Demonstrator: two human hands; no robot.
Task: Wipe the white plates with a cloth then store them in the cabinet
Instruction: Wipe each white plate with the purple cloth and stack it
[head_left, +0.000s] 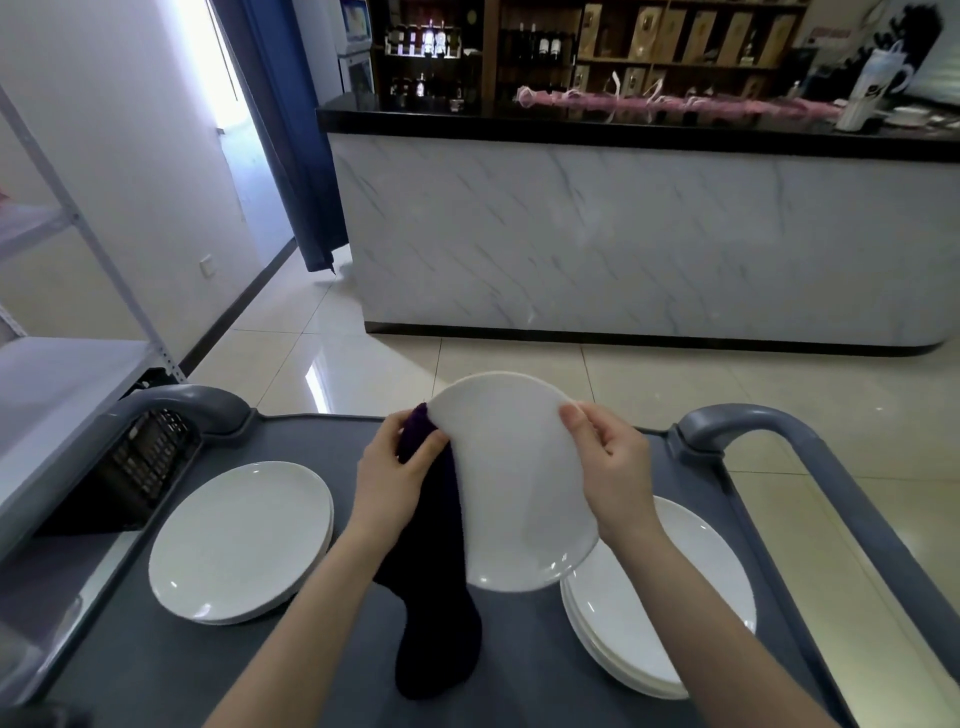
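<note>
On the grey cart lay 2 plate stacks, the left stack and the right stack, while above them the left hand pinched 1 dark cloth to the rim of 1 tilted plate that the right hand gripped opposite, so wiping seemed midway, storing unstarted, the counter beyond.

free: cart top mid | blocked: left stack, right stack (plates)

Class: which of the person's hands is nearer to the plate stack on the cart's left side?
Left. The left hand, gripping the dark cloth, is just right of the stack; the right hand holds the raised plate farther right.
</note>
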